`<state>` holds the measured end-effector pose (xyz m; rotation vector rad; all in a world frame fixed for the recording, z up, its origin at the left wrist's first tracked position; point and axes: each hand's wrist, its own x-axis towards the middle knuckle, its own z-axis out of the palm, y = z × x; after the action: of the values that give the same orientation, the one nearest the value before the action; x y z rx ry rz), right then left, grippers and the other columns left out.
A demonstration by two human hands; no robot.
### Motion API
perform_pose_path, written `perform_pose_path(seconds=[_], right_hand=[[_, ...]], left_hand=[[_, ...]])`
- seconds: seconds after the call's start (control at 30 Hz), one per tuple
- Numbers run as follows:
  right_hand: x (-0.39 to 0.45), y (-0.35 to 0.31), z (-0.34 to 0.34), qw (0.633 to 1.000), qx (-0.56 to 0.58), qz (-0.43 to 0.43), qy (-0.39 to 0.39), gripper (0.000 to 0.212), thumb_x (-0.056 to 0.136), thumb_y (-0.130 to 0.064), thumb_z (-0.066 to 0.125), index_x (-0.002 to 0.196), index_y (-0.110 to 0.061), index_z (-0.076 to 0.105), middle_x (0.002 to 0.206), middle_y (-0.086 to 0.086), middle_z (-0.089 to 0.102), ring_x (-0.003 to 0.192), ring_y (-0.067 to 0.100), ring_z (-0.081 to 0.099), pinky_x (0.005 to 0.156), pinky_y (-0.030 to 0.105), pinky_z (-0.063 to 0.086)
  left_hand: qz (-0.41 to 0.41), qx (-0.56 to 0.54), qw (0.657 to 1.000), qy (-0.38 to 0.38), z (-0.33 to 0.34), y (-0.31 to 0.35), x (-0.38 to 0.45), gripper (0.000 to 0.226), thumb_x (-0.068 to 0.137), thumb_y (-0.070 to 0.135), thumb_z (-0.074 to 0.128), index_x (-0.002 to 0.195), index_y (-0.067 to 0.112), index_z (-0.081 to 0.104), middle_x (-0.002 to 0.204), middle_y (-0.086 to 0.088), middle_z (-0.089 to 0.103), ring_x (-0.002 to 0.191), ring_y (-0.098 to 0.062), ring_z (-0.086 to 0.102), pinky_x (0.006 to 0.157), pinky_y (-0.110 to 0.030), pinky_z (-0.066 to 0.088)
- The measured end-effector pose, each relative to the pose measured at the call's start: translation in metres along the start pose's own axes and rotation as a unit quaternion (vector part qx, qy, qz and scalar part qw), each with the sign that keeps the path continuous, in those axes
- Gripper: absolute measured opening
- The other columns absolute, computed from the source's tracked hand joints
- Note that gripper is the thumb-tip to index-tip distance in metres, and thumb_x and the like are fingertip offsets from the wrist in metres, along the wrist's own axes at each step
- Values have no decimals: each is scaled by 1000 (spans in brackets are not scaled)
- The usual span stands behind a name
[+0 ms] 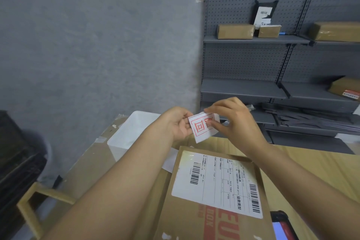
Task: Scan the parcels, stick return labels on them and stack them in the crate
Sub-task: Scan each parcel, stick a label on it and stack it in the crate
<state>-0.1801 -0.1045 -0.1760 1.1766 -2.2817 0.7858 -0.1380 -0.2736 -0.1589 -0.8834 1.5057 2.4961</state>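
Observation:
A brown cardboard parcel (196, 218) lies flat on the wooden table (315, 169), with a white shipping label (220, 183) full of barcodes on its top. Above its far edge I hold a small white return label (200, 129) with a red square mark. My left hand (178, 123) pinches its left edge. My right hand (233, 121) pinches its upper right part, fingers curled over it. A white plastic crate (129, 134) stands beyond the parcel to the left, its inside mostly hidden by my left arm.
A dark handheld device with a lit screen (280, 226) lies at the parcel's right near the bottom edge. Grey metal shelving (253, 39) at the right carries several brown boxes. A flattened cardboard sheet (93, 160) lies under the crate. A dark object (15, 161) stands at the left.

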Motion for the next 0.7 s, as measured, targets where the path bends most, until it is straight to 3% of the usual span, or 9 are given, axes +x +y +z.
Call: perform_pose_path(seconds=[0.1, 0.2, 0.33, 0.4, 0.47, 0.5, 0.6, 0.7], right_hand=[[0, -1, -1, 1000, -1, -10, -14, 24, 81, -25, 73, 105, -22, 71, 108, -8, 66, 102, 17, 51, 84, 36, 45], [1, -4, 1, 1000, 8, 4, -21, 19, 81, -25, 74, 99, -22, 70, 108, -8, 62, 103, 16, 49, 86, 36, 44], [3, -6, 0, 999, 42, 21, -23, 6, 83, -23, 71, 85, -20, 67, 107, -8, 58, 106, 13, 46, 92, 32, 39], [2, -5, -4, 996, 84, 28, -31, 5, 86, -23, 68, 85, -21, 64, 105, -10, 59, 106, 11, 45, 93, 24, 35], [1, -4, -9, 991, 122, 47, -13, 5, 89, -22, 65, 85, -20, 62, 101, -8, 60, 103, 11, 47, 91, 16, 34], [1, -3, -12, 987, 143, 70, 6, 5, 90, -22, 63, 86, -19, 60, 98, -7, 60, 101, 11, 48, 89, 16, 35], [1, -1, -19, 962, 216, 161, 40, 9, 92, -22, 60, 83, -21, 59, 93, -5, 62, 97, 15, 54, 85, 26, 43], [0, 1, -24, 931, 280, 233, -41, 13, 94, -23, 58, 82, -18, 60, 91, 2, 70, 88, 21, 62, 78, 30, 48]], left_hand=[[3, -24, 1000, 11, -3, 0, 2, 18, 95, -2, 37, 86, -5, 52, 82, -19, 62, 73, -29, 62, 75, -35, 50], [2, -27, 1000, 15, -2, -1, 2, 18, 96, -2, 37, 101, -9, 52, 88, -20, 63, 77, -30, 63, 68, -38, 52], [38, -75, 995, 51, -9, -3, 11, 34, 96, -6, 30, 125, -9, 46, 106, -23, 63, 107, -35, 62, 74, -40, 50], [76, -81, 990, 88, -21, -5, 18, 36, 95, -8, 29, 128, -5, 43, 109, -22, 62, 97, -35, 64, 69, -38, 53], [115, 16, 985, 128, -33, -13, 24, 34, 93, -9, 31, 121, 6, 43, 101, -17, 63, 86, -32, 65, 66, -39, 56], [135, 114, 972, 154, -39, -18, 28, 34, 92, -8, 34, 118, 12, 42, 105, -14, 63, 89, -31, 64, 70, -40, 57], [185, 411, 870, 200, -60, -35, 37, 45, 91, -1, 41, 132, 18, 42, 126, -9, 59, 112, -30, 56, 87, -33, 49], [160, 558, 804, 130, -70, -48, 43, 50, 90, 11, 59, 137, 19, 43, 131, -9, 57, 120, -27, 53, 90, -27, 42]])
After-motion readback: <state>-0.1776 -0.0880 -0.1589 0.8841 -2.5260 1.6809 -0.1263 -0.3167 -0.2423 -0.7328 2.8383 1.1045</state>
